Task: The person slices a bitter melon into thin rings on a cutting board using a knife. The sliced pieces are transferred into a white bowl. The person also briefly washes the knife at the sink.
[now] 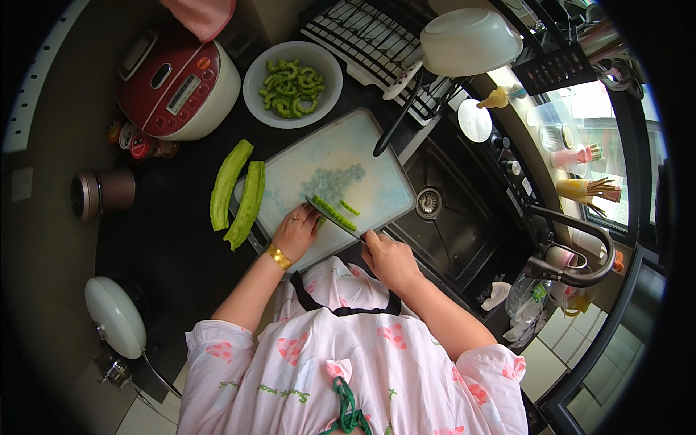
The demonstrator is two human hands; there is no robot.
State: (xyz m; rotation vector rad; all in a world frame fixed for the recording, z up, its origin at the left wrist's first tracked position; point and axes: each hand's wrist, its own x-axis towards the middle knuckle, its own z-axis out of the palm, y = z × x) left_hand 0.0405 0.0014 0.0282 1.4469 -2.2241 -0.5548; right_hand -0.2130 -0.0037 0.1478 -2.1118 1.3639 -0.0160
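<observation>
My right hand (390,260) grips the handle of a kitchen knife (352,232), its dark blade slanting up and left over the white cutting board (375,141). My left hand (296,234), with a ring and a gold bracelet, presses a piece of bitter melon (322,220) on the board beside the blade; fingers and knife hide most of it. Green slivers cling along the blade's far side, and one cut slice (349,207) lies apart on the board. Left of the board rest two long bitter melon halves (231,185). A white bowl (252,100) beyond it holds many curved slices (291,89).
A red and white rice cooker (174,92) stands back left, with a brown canister (109,193) nearer. At right, the dark sink (462,234) adjoins the board, with a curved faucet (603,244). A black handle (399,122) juts from the dish rack (375,43) over the board's corner.
</observation>
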